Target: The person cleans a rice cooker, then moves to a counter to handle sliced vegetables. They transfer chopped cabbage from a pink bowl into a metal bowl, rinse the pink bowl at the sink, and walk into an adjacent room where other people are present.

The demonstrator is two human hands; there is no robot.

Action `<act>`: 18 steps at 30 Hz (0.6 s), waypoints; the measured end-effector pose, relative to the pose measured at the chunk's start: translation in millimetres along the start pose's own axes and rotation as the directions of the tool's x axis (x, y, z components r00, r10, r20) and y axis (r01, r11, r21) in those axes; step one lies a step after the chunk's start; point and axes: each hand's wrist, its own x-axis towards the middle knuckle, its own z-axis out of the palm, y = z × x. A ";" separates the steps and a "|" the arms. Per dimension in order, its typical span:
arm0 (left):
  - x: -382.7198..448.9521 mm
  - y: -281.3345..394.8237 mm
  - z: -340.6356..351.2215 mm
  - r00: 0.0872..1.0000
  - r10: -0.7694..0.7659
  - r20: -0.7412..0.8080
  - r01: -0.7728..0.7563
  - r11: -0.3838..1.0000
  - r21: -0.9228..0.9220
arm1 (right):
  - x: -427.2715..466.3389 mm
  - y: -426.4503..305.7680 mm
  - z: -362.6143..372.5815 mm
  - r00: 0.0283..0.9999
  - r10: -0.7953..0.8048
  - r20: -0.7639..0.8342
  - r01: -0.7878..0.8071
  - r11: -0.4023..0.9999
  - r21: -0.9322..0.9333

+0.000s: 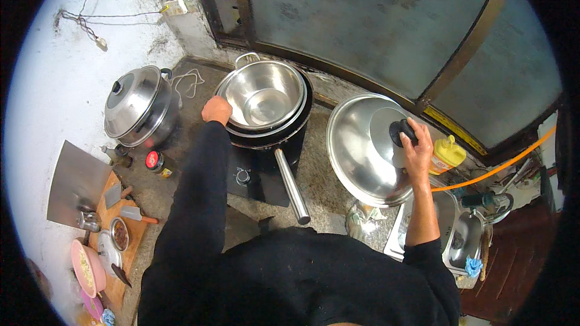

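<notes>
My left hand is closed at the left rim of a stainless steel pot. Nothing shows inside the pot, and a loop handle stands out at its far side. The pot sits inside a black wok with a long steel handle, over a black gas cooktop. With fingers and thumb, my right hand grips the black knob of a large domed steel lid. The lid is tilted to the right of the cooktop; whether its edge touches the counter I cannot tell.
A lidded steel pot and a red-capped jar stand left. Cleavers, bowls and a pink basin crowd a wooden board. Right are a yellow jug, an orange hose and a double sink; frosted windows behind.
</notes>
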 end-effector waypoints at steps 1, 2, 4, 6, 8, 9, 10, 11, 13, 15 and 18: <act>1.7 1.7 -2.0 0.999 -0.024 0.027 0.025 0.998 -0.063 | 2.5 0.1 4.0 1.000 -0.019 -0.001 0.019 1.000 0.002; 7.5 3.8 -7.6 0.990 -0.070 0.124 0.091 0.980 -0.175 | 6.5 -1.0 7.6 0.999 -0.039 -0.002 0.039 0.999 0.004; 15.7 1.8 -10.5 0.975 -0.110 0.196 0.193 0.856 -0.479 | 11.2 -3.0 16.6 1.000 0.001 0.024 -0.002 0.999 0.046; 22.8 -0.6 -22.1 0.975 -0.043 0.219 0.158 0.826 -0.540 | 21.7 -4.9 27.2 0.999 -0.037 0.026 0.036 0.997 0.069; 10.1 14.0 -44.9 0.985 -0.043 0.169 0.128 0.835 -0.535 | 36.2 -8.8 34.2 0.998 -0.053 0.026 0.050 0.994 0.093; -4.3 17.3 -66.5 0.997 -0.029 0.077 0.067 0.832 -0.550 | 44.2 -12.3 38.7 0.997 -0.077 0.018 0.075 0.993 0.094; -20.9 15.5 -86.5 1.000 -0.021 -0.014 0.009 0.830 -0.557 | 51.8 -16.4 44.9 0.995 -0.101 0.013 0.100 0.990 0.099; -32.6 9.4 -98.0 0.994 -0.015 -0.107 -0.047 0.827 -0.560 | 60.0 -22.0 51.9 0.992 -0.129 0.009 0.127 0.987 0.103; -39.0 -28.4 -117.3 0.990 -0.059 -0.125 -0.041 0.737 -0.674 | 74.8 -36.2 69.2 0.987 -0.162 -0.016 0.163 0.974 0.157; -64.1 -78.8 -143.5 0.973 -0.047 -0.225 -0.126 0.710 -0.693 | 90.4 -50.1 93.8 0.981 -0.191 -0.039 0.195 0.956 0.217; -130.3 -143.5 -187.8 0.951 -0.238 -0.198 0.003 0.647 -0.763 | 110.8 -84.9 139.4 0.967 -0.255 0.026 0.241 0.937 0.252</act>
